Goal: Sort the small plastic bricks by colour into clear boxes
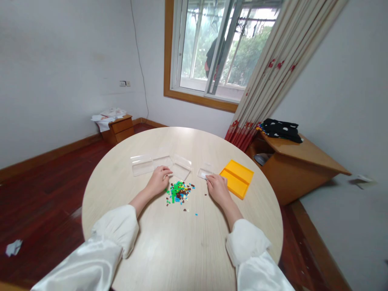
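A heap of small toy building bricks (178, 190), green, brown, blue, yellow and white, lies on the round table. My left hand (158, 180) rests at the left of this heap, its loosely bent fingers a little apart over the near side of a clear plastic box (162, 161). Another clear box (182, 171) stands just right of those fingertips. My right hand (217, 187) is beside a small clear box (203, 173) with something white in it. Its fingers are bent together at that box's near right corner; what lies between them is hidden.
One more clear box (142, 165) is at the left of the row. A yellow two-part tray (236, 178) lies right of my right hand. Loose bricks, including a blue one (196, 214), are scattered near the heap. A tilted wooden cabinet (291, 173) stands beyond the table (194, 250).
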Motion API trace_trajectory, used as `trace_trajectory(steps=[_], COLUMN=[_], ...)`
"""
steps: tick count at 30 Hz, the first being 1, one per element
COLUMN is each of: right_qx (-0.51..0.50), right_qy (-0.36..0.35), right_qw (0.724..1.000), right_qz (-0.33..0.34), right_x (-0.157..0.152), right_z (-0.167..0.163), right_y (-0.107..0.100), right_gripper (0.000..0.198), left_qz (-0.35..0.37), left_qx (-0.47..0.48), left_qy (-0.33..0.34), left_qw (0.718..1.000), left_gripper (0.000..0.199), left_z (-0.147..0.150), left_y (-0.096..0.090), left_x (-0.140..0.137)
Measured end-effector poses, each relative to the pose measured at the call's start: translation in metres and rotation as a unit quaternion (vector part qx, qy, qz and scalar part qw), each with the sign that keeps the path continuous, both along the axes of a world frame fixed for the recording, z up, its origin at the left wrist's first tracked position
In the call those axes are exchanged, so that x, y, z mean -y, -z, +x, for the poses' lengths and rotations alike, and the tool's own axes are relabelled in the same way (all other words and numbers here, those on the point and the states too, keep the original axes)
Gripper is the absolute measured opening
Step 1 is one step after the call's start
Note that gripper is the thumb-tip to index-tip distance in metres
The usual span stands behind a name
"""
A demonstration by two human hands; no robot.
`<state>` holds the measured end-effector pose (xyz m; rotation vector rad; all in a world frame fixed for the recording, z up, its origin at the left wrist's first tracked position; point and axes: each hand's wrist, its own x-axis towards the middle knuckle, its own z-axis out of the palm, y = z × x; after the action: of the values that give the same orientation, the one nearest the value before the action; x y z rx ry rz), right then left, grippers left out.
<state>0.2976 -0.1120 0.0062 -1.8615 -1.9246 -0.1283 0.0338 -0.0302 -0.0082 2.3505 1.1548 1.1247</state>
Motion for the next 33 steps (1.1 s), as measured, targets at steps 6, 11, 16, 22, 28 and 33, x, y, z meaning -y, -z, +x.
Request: trace_trajectory(steps=[6,11,16,22,28,33], right_qx=[-0.006,-0.049,-0.063,-0.051,-0.054,-0.004], right_qy=[0.031,-0.105,-0.17,-0.148,-0.154,-0.144], right_qw=[0.997,0.991,0.983,0.987,0.986,0.989], right_qz=[0.064,0.068,-0.007,-0.044,0.043,0.016], right_x=[0.001,0.002,0.004,0.002,-0.001,-0.007], right_z=[-0.002,-0.028,-0.05,-0.046,-0.053,-0.067], right_y=[-0.002,-0.007,-0.007,-0.003,-0.003,-0.007], right_gripper=[0.026,0.025,0.028,0.028,0.028,0.04], left_qz=[0.012,-0.016,-0.015,0.01,0.004,-0.004], left_qx=[-0.03,-0.061,-0.05,-0.025,-0.107,-0.153], left_qy=[-0.002,0.013,0.086,0.013,-0.11,-0.114], left_qw=[0.999,0.998,0.995,1.0,0.988,0.982], left_gripper=[0.026,0.027,0.028,0.028,0.04,0.045], left_z=[0.007,0.007,0.011,0.006,-0.002,-0.003], left_y=[-0.001,-0.002,-0.003,-0.003,0.003,0.007], left_x=[-0.002,-0.001,0.003,-0.002,-0.01,-0.01])
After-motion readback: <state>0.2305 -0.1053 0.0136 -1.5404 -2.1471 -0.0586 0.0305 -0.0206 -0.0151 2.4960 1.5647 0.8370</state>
